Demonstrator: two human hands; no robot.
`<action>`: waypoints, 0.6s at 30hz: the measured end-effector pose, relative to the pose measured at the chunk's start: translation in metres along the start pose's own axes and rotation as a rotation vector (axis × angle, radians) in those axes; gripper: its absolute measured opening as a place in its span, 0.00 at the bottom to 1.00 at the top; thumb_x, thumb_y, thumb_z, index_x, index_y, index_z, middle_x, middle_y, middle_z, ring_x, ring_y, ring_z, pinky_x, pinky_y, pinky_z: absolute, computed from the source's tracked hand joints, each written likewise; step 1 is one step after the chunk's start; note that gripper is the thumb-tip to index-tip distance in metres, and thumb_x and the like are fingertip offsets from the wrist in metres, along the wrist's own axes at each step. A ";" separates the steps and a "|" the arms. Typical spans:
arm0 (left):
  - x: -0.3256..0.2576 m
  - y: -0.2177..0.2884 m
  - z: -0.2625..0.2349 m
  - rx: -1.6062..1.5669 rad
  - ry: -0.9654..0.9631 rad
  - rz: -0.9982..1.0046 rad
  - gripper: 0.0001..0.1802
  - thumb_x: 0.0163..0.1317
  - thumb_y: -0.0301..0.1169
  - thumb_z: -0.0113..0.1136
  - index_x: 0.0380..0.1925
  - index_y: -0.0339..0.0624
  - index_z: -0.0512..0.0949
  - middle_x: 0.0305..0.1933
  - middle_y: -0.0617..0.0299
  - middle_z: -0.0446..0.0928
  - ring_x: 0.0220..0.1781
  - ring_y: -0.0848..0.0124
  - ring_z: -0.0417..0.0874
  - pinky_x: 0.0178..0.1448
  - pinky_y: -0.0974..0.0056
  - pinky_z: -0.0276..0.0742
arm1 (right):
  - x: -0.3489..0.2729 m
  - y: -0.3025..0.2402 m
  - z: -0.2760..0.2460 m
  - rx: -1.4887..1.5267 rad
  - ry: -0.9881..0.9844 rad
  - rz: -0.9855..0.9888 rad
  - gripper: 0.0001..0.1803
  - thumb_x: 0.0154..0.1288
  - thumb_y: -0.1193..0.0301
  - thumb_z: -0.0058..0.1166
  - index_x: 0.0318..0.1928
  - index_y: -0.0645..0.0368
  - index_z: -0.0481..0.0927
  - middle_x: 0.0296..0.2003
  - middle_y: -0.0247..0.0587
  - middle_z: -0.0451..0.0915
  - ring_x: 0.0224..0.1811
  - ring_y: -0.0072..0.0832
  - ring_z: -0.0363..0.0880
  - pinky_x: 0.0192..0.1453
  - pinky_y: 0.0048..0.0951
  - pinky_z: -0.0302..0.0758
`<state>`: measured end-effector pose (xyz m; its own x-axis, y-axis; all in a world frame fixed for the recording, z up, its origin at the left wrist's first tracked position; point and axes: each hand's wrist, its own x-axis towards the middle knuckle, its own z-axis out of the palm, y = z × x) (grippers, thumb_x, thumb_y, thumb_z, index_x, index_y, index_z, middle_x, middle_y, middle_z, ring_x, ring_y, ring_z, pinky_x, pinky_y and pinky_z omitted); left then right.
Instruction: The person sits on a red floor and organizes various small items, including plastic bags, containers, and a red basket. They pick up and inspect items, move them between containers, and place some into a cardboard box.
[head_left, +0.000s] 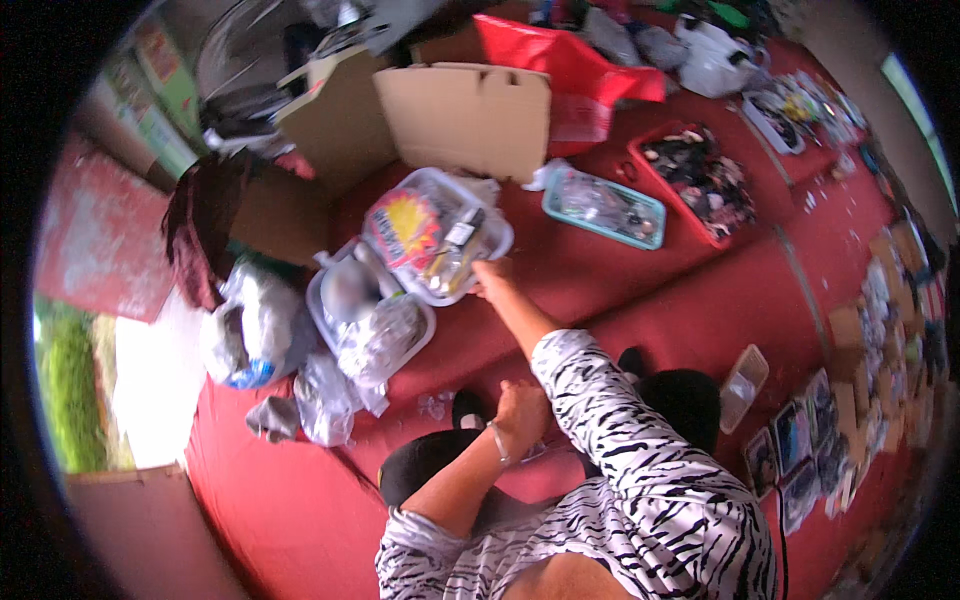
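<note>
Reaching with the right hand (pixel 490 278) to the near right rim of a translucent tub (pixel 507 238).
Too blurred to tell whether touching; holding the left hand (pixel 522 415) curled near the body. Showing a red-and-yellow packet (pixel 402 228) inside that tub, a second tub (pixel 431 328) of clear bags (pixel 378 340) just beside it, and, farther right on red covering (pixel 680 280), a teal tray (pixel 600 236) and a red tray (pixel 722 241).

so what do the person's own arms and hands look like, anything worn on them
Both sleeves are white with black zebra-like stripes: the left sleeve ends near the elbow, and the right sleeve reaches onto the forearm. The left hand and right hand are ungloved. A thin, pale bracelet circles the left wrist.
</note>
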<state>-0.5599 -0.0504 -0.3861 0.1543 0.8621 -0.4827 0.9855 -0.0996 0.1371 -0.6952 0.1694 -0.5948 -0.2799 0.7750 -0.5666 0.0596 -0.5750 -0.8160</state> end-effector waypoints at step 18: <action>0.008 -0.015 -0.002 -0.036 -0.196 -0.110 0.27 0.58 0.45 0.54 0.56 0.45 0.72 0.60 0.51 0.70 0.63 0.53 0.68 0.62 0.40 0.58 | -0.015 0.022 0.014 0.187 -0.251 0.164 0.14 0.53 0.64 0.52 0.40 0.56 0.74 0.29 0.40 0.78 0.24 0.32 0.78 0.23 0.35 0.75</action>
<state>-0.5738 -0.0410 -0.3906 0.0605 0.7536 -0.6545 0.9946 0.0101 0.1035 -0.7028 0.1416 -0.6032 -0.5097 0.5931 -0.6232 -0.0465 -0.7423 -0.6684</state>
